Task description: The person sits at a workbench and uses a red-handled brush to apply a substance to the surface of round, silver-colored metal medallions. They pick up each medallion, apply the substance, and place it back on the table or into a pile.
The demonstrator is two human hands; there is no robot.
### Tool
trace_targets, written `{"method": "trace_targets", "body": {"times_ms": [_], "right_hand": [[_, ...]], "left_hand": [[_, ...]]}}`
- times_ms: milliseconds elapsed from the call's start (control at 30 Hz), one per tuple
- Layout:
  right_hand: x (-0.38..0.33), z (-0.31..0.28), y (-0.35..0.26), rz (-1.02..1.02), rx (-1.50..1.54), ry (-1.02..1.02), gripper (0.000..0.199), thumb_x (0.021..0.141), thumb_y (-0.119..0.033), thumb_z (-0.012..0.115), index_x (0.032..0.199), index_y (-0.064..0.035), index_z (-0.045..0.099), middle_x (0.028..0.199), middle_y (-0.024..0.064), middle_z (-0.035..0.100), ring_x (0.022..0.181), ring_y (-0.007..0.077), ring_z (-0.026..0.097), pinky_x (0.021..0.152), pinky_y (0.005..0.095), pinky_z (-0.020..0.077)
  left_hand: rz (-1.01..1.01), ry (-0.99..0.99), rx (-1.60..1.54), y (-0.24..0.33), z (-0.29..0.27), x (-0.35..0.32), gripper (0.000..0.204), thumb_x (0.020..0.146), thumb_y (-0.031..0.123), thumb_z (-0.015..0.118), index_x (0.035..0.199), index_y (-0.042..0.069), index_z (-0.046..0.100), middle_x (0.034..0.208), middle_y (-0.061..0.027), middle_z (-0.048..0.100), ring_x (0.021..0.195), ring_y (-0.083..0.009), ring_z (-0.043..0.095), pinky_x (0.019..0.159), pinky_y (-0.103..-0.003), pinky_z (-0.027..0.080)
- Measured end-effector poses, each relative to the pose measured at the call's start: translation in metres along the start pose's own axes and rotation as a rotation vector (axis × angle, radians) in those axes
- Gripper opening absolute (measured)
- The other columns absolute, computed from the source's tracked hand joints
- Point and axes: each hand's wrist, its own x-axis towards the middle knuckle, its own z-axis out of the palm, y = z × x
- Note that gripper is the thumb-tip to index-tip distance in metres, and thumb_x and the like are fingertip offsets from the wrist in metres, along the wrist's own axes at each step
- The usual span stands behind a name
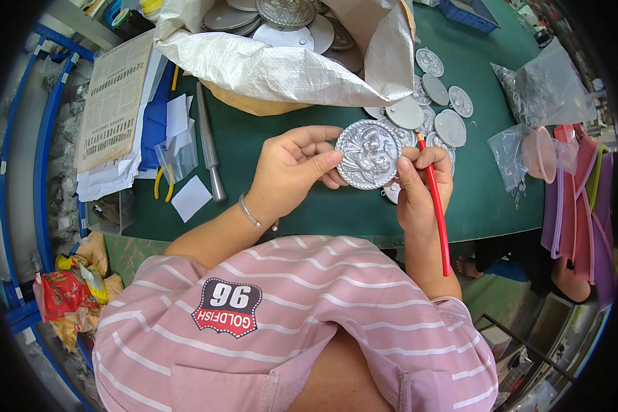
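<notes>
My left hand (296,165) pinches a round silver metal medallion (369,154) by its left edge, above the green table. Raised figures and a rope-like rim cover the face turned up. In my right hand (424,182) is a slim red pencil-like tool (437,206) with a brass-coloured tip pointing away from me; its exact kind I cannot make out. The right fingertips are close to the medallion's right edge; whether they touch it I cannot tell. Behind my hands lie several more medallions (450,128), some relief side up, others plain side up.
A white woven sack (254,65) full of metal discs stands at the far middle. To the left are a half-round file (210,144), yellow-handled pliers (163,182), a white card (191,199) and stacked papers (110,110). Plastic bags (549,82) and a blue tray (470,14) sit right.
</notes>
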Motion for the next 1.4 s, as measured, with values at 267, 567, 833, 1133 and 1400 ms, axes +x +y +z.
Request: {"method": "trace_targets", "body": {"times_ms": [267,567,833,1133,1400], "right_hand": [[0.003,-0.005,-0.003,0.193,-0.115,-0.01,0.015,0.091,-0.017,0.051,0.089,-0.0043,0.043,0.084,0.0105,0.057,0.063,0.0146,0.059,0.05,0.0243,0.0491],[0.003,-0.009,-0.004,0.456,0.154,-0.064,0.014,0.087,-0.01,0.056,0.093,-0.0065,0.044,0.089,0.0144,0.061,0.071,0.0177,0.063,0.063,0.0257,0.0523],[-0.006,0.003,-0.008,-0.07,-0.024,-0.122,0.025,0.077,0.013,0.057,0.085,-0.0028,0.04,0.093,0.0207,0.059,0.081,0.0252,0.065,0.072,0.0307,0.0527],[-0.009,0.032,0.023,-0.197,-0.086,-0.071,0.014,0.083,0.009,0.052,0.082,-0.0008,0.042,0.09,0.0165,0.059,0.078,0.0199,0.063,0.068,0.0281,0.0515],[0.081,-0.051,0.003,-0.182,-1.1,-0.163,0.04,0.063,-0.012,0.077,0.083,-0.0029,0.044,0.081,0.0169,0.06,0.075,0.0352,0.057,0.066,0.0387,0.0444]], "left_hand": [[0.253,0.046,0.165,-0.003,0.007,-0.01,0.025,0.081,-0.002,0.06,0.106,-0.004,0.058,0.083,-0.0087,0.063,0.068,-0.0123,0.061,0.06,-0.022,0.051],[0.717,-0.122,0.733,0.007,0.0,-0.003,0.024,0.079,-0.007,0.058,0.103,-0.002,0.061,0.096,-0.0127,0.063,0.081,-0.0149,0.062,0.069,-0.024,0.051],[-0.505,-0.12,-0.217,-0.009,0.003,0.004,0.047,0.094,0.037,0.039,0.12,-0.002,0.047,0.111,-0.0174,0.058,0.094,-0.0244,0.062,0.075,-0.031,0.052],[-0.837,-0.302,-0.62,-0.062,0.017,-0.003,0.035,0.087,0.028,0.055,0.112,0.003,0.052,0.106,-0.0105,0.059,0.098,-0.0205,0.058,0.082,-0.033,0.051],[0.481,-0.125,0.317,0.078,0.014,0.014,0.029,0.078,0.003,0.061,0.106,-0.003,0.054,0.097,-0.0204,0.062,0.09,-0.0291,0.062,0.078,-0.039,0.051]]}}
